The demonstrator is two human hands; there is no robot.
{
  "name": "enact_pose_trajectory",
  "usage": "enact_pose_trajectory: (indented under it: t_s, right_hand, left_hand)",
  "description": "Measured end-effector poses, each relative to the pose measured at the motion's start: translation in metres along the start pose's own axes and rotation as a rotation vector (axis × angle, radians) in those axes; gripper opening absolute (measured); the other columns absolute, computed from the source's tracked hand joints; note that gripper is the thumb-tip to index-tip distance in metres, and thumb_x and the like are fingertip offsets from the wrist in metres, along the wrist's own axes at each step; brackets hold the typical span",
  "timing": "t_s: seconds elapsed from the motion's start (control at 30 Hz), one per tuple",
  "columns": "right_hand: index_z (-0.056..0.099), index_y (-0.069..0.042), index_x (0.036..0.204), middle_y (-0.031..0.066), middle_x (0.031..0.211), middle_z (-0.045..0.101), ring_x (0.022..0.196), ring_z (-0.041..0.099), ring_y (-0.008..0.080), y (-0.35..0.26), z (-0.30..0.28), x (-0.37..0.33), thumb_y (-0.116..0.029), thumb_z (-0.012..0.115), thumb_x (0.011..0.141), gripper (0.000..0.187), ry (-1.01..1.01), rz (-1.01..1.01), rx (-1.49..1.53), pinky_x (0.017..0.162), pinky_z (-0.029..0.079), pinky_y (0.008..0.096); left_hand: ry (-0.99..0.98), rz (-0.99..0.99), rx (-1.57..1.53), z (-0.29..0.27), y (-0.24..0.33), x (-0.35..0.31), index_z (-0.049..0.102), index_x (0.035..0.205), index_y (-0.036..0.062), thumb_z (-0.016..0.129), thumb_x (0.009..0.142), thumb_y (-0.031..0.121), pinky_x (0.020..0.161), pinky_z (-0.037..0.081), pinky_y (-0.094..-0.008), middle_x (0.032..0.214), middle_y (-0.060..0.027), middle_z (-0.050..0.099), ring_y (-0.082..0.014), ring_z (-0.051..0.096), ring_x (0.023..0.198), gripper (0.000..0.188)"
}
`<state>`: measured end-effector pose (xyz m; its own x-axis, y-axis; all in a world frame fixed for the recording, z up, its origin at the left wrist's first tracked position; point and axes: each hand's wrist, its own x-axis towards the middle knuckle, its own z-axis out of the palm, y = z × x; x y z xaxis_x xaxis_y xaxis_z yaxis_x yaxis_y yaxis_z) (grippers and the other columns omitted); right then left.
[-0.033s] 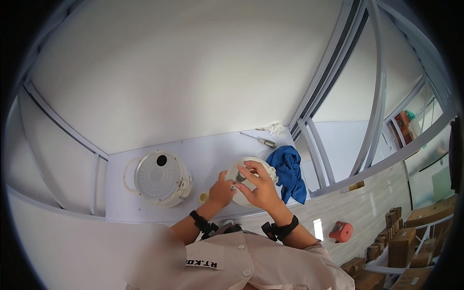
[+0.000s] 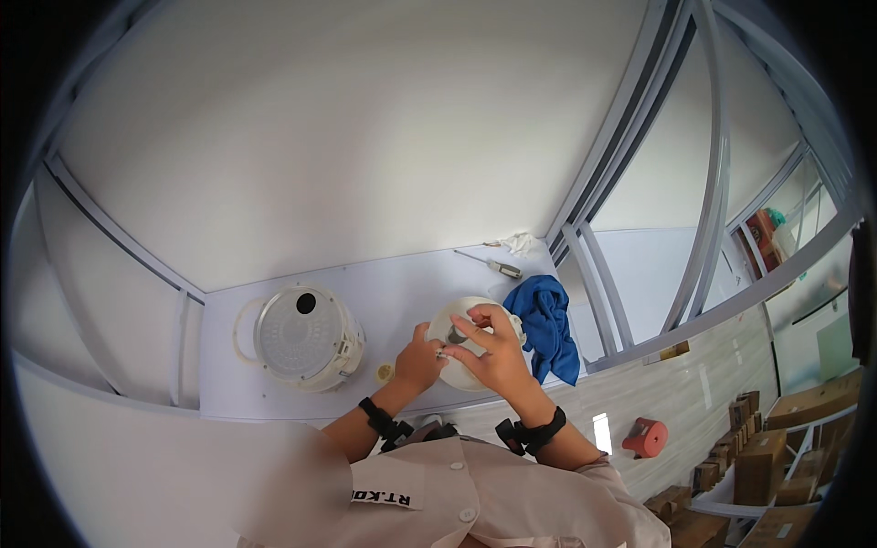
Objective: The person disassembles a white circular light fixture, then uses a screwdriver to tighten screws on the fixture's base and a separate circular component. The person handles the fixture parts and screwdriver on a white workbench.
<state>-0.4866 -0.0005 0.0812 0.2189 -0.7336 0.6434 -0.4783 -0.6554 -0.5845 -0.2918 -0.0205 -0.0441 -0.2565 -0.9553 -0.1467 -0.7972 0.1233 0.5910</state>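
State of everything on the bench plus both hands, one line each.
Left hand: curled at the white round part; grip unclear
Right hand: over the same part, fingers bent; grip unclear
White round part: partly covered by hands
White appliance: handle out to the left
Screwdriver: lying down
Blue cloth: crumpled

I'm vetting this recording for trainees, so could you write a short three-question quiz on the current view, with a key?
1. True or false: the blue cloth lies to the right of the white round part under the left hand and right hand.
2. What marks the upward face of the round white unit at the left? A) a red stripe; B) a black spot; C) a green square.
3. Which hand tool lies on the table beyond the hands?

Key:
1. True.
2. B.
3. A screwdriver.
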Motion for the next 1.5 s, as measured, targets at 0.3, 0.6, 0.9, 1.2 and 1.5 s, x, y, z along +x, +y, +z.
enact_pose_trajectory:
  t_s: [0.3,0.6,0.9,1.2,1.5]
  right_hand:
    - [0.072,-0.003,0.134,0.0187,0.126,0.07,0.109,0.071,0.0383,0.01,-0.006,-0.003,0.003,0.078,0.09,0.046,0.033,0.056,-0.022,0.097,0.059,0.0435]
    - [0.074,-0.007,0.134,0.0219,0.134,0.069,0.119,0.07,0.0383,-0.001,0.004,-0.003,0.003,0.079,0.088,0.047,0.048,-0.021,0.053,0.099,0.058,0.0426]
    - [0.076,-0.012,0.132,0.0145,0.121,0.069,0.111,0.07,0.0337,-0.006,0.01,-0.004,-0.007,0.091,0.081,0.053,0.055,0.088,0.086,0.094,0.059,0.0413]
    - [0.069,-0.005,0.138,0.0207,0.128,0.067,0.111,0.068,0.0398,0.001,0.01,-0.007,0.002,0.076,0.087,0.052,-0.153,0.114,0.076,0.093,0.058,0.0448]
    - [0.07,-0.008,0.137,0.0194,0.128,0.067,0.113,0.068,0.0368,-0.013,0.015,0.008,0.001,0.081,0.087,0.052,0.001,-0.021,0.033,0.094,0.057,0.0406]
  left_hand:
    - [-0.004,-0.011,0.003,-0.002,0.004,-0.001,0.079,0.116,0.0125,0.081,0.088,0.022,0.096,0.059,-0.0512,0.16,-0.0104,0.043,-0.0369,0.071,0.116,0.03]
    - [0.045,0.014,0.021,0.003,-0.001,-0.002,0.08,0.118,0.0133,0.082,0.087,0.025,0.093,0.06,-0.0497,0.162,-0.0109,0.044,-0.0369,0.073,0.111,0.033]
    - [0.085,0.081,-0.004,0.003,-0.006,-0.003,0.079,0.117,0.0154,0.082,0.087,0.028,0.089,0.061,-0.0495,0.161,-0.0126,0.047,-0.0369,0.076,0.101,0.033]
    - [0.13,0.135,0.035,0.01,-0.016,0.003,0.075,0.114,0.0136,0.07,0.1,0.033,0.084,0.061,-0.0516,0.159,-0.0155,0.048,-0.0393,0.076,0.098,0.024]
    - [0.12,0.094,0.142,0.008,-0.008,0.005,0.073,0.123,0.0132,0.07,0.098,0.03,0.081,0.061,-0.0537,0.157,-0.0198,0.05,-0.0408,0.075,0.097,0.03]
